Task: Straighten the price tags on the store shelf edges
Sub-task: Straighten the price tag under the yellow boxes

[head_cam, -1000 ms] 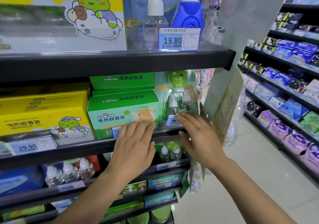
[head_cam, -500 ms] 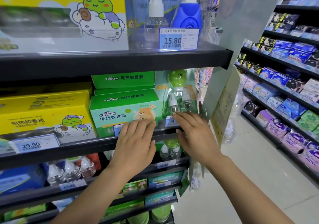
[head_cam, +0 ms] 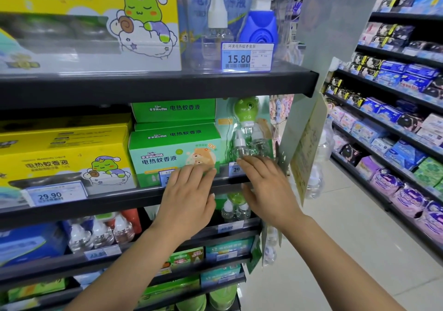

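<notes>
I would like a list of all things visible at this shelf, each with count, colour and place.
15.80 tag: one, blue-white, top shelf edge.
29.90 tag: one, blue-white, middle shelf edge, left.
Covered tags: two, blue-white, middle shelf edge, one under the left fingers, one under the right.
Yellow boxes: several, frog picture, top and middle shelves.
Green boxes: stacked, middle shelf.
Blister packs: one blue top, one green middle.
Small bottles: several, clear, lower shelf.
Left hand: fingers straight.
Right hand: fingers straight.

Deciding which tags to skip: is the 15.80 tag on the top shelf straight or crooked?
Roughly straight: the 15.80 tag stands upright with its lower edge about parallel to the top shelf edge, untouched by either hand.
</notes>
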`<state>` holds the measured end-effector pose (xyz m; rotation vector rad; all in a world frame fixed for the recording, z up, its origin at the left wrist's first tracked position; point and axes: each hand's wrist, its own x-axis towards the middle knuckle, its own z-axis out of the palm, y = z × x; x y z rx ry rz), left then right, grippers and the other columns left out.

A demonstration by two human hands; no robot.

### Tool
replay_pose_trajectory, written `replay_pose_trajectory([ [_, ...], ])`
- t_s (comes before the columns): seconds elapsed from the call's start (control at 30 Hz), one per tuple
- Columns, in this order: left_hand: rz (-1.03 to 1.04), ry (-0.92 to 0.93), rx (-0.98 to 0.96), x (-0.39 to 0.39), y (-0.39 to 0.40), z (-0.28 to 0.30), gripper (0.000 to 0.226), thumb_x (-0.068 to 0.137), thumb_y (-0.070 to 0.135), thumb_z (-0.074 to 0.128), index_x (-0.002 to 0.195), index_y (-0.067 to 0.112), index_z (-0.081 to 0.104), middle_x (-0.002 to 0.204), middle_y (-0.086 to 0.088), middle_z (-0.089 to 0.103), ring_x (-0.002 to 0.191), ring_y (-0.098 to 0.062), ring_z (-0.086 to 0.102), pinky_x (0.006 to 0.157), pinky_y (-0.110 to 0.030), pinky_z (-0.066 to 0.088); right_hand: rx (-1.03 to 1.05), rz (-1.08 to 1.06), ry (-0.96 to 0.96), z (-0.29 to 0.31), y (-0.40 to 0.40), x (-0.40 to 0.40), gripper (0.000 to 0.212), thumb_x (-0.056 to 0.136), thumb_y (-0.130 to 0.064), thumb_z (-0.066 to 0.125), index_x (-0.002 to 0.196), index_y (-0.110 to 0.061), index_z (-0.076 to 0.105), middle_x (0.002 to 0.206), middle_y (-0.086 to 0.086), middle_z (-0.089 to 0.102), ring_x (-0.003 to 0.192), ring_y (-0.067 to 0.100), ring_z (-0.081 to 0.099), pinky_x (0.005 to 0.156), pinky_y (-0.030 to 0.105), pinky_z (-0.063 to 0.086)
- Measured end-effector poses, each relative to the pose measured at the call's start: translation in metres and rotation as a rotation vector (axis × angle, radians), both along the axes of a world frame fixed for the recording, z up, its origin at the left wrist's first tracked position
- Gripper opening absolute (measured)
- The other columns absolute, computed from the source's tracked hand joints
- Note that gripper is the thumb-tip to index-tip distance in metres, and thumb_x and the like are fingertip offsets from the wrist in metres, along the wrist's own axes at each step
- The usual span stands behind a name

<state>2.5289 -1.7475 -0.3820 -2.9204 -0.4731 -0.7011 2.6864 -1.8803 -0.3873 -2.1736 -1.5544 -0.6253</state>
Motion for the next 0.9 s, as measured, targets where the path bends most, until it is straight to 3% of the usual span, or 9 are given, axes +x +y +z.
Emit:
replay_pose_trajectory([
  [0.13,-0.003,-0.031,-0.015,-0.010,-0.001,0.000,0.048,0.084,0.033,0.045,0.124,0.009,0.059,0.121,-0.005,0.056,0.112,-0.025,0.046,0.099,-0.038,0.029,0.014,-0.001,-0.009,0.001,-0.002,-0.006,0.051,0.081,-0.016,0.064,0.130,-0.009,0.052,0.132,0.008,0.053,0.122,0.028,0.044,0.105,0.046,0.035],
  [0.47,0.154,-0.051,-0.015,-0.063,0.026,-0.002,0.049,0.082,0.035,0.043,0.119,0.007,0.061,0.117,-0.008,0.058,0.111,-0.025,0.046,0.097,-0.040,0.030,0.046,0.230,-0.004,-0.001,0.025,-0.054,0.044,0.082,-0.018,0.061,0.124,-0.007,0.057,0.128,0.010,0.057,0.121,0.027,0.047,0.107,0.042,0.034],
  [0.8,0.230,-0.043,-0.021,-0.098,0.043,-0.006,0.050,0.081,0.033,0.045,0.120,0.007,0.061,0.119,-0.009,0.058,0.113,-0.025,0.046,0.100,-0.040,0.029,-0.033,0.232,-0.002,0.001,0.051,-0.070,0.041,0.085,-0.028,0.048,0.121,-0.010,0.058,0.130,0.011,0.055,0.123,0.030,0.045,0.105,0.047,0.037],
  [0.9,0.238,-0.064,-0.037,-0.110,0.046,-0.006,0.049,0.081,0.031,0.044,0.121,0.007,0.061,0.118,-0.009,0.059,0.112,-0.025,0.047,0.100,-0.039,0.030,-0.003,0.226,-0.005,0.001,0.051,-0.071,0.039,0.083,-0.025,0.056,0.119,-0.011,0.059,0.128,0.010,0.056,0.122,0.029,0.045,0.104,0.047,0.036],
])
